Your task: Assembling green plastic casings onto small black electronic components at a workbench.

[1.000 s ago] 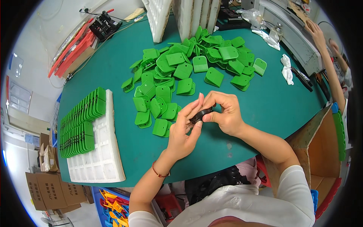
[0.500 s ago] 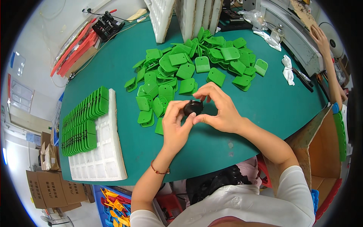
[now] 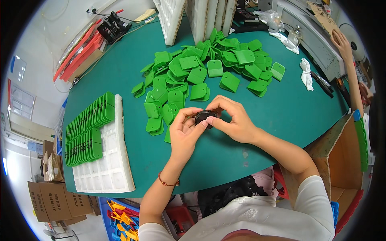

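A small black part (image 3: 203, 116) is pinched between both hands above the green table (image 3: 281, 116). My left hand (image 3: 184, 132) holds it from the left with thumb and fingertips. My right hand (image 3: 232, 120) covers it from the right and above. Just beyond my hands lies a loose pile of green plastic pieces (image 3: 201, 72); one green piece (image 3: 167, 135) sits partly under my left hand. At the left, a white foam tray (image 3: 110, 168) holds several green pieces standing in rows (image 3: 86, 126).
White foam trays (image 3: 193, 16) stand on edge at the back. A black tool and red strips (image 3: 96, 36) lie far left. White rags (image 3: 306, 74) lie at the right. Another person's arm (image 3: 350, 64) reaches in there. Cardboard boxes (image 3: 345, 160) flank the table.
My hands have stayed over the same spot, turning the black part between the fingers. The fingers have closed more around it.
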{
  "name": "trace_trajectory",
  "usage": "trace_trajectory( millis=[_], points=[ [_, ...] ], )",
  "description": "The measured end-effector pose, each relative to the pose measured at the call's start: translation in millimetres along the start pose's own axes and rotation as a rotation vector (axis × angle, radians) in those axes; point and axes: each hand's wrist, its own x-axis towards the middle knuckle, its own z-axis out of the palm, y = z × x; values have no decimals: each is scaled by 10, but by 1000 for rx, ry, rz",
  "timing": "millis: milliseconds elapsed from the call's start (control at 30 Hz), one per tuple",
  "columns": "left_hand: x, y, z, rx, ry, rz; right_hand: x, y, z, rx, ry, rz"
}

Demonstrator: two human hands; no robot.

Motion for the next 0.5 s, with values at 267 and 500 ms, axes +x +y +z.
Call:
trace_trajectory(
  millis=[267,500],
  points=[
    [-5,-23,-57,55,29,-39,-30,109,76,383,10,287],
    [-3,-58,-39,47,87,-49,-25,106,84,604,37,311]
  ],
)
